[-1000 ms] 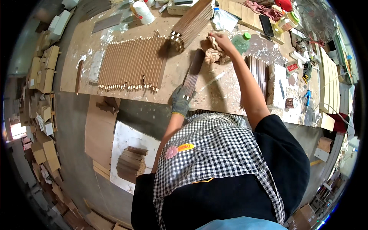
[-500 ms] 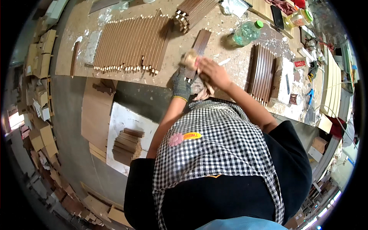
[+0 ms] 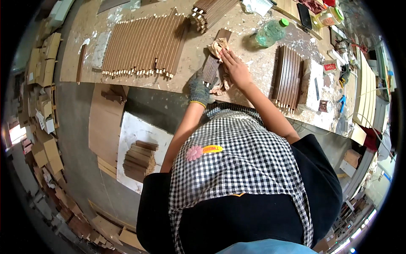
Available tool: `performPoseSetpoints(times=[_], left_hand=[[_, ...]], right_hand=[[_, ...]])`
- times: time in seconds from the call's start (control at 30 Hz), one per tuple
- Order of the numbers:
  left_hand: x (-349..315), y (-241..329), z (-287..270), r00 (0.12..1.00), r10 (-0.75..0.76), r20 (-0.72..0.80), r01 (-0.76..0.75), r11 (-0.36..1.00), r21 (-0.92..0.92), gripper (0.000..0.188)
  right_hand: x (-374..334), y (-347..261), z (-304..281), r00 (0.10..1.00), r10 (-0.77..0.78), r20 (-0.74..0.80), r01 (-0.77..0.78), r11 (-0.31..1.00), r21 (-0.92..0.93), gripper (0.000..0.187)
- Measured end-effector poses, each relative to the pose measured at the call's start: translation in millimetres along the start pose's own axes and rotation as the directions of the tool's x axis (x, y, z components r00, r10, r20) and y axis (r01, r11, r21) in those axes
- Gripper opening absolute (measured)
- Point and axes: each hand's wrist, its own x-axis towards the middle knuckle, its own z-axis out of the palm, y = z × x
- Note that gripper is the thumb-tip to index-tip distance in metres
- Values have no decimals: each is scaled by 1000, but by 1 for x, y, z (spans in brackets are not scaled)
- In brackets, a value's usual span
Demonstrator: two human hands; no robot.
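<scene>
Head view: near to far, past tense.
Left hand: gloved, fingers closed on near end of dark wooden slat at workbench edge.
Right hand: bare, fingers flat, pressed crumpled sandpaper onto slat.
Slat: dark brown, narrow, lay lengthwise.
Progress: judged midway; row of slats lay farther left, stack right.

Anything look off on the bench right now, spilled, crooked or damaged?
The green-capped plastic bottle lies on its side on the workbench, right of the slat that the gloved left hand steadies and the right hand rubs with a cloth. White smears and specks mark the bench. No visible spill or damage.
</scene>
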Motion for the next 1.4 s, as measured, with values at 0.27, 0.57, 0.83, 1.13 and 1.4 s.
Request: performPoseSetpoints(times=[0.27,0.57,0.83,1.13,1.4], left_hand=[[7,-5,-12,1000,-6,14,7,996,-90,32],[-2,1,-29,996,-49,-73,63,978,198,49],[-40,-18,-14,860,-490,140,497,867,-17,27],[-42,-10,-14,843,-519,138,531,844,-68,44],[-76,24,-27,879,-269,394,116,922,370,46]], right_hand=[[-53,-23,-35,910,-354,-216,413,720,558,57],[-33,31,-75,733,680,26,-92,61,994,31],[-30,-48,-90,945,-232,-231,321,786,528,41],[112,60,5,977,206,59,-179,630,756,52],[67,58,-10,766,548,-336,-169,676,717,28]])
